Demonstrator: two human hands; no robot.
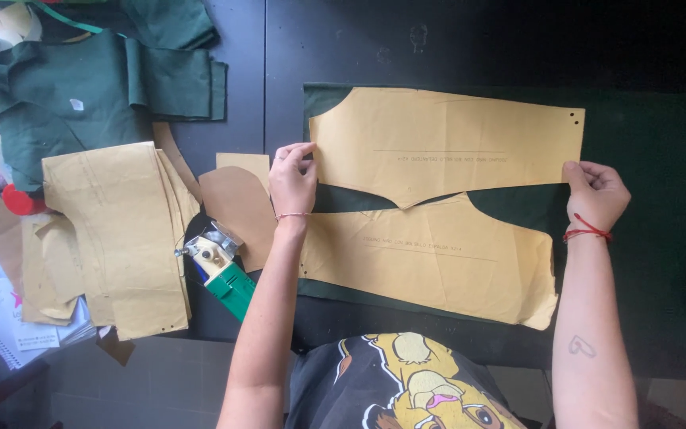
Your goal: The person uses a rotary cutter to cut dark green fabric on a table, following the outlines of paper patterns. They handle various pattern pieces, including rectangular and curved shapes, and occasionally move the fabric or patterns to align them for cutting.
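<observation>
Both hands, left hand (293, 179) and right hand (595, 193), pinch upper paper pattern (446, 143) edges; light, floppy, tears easily; lies on green fabric (660, 206).

You get soft, even daylight; the dark surface (240, 48) swallows detail, shadows stay faint, focus is sharp, and there is no glare.

**A garment-cutting workshop**

The place was a sewing or tailoring workroom. Tan paper pattern pieces (446, 143) lay spread on dark green fabric (653, 199) across a black cutting table (343, 48). More patterns sat stacked (121, 230) at the side, beside cut green cloth pieces (97, 87) and a handheld electric fabric cutter (220, 270).
</observation>
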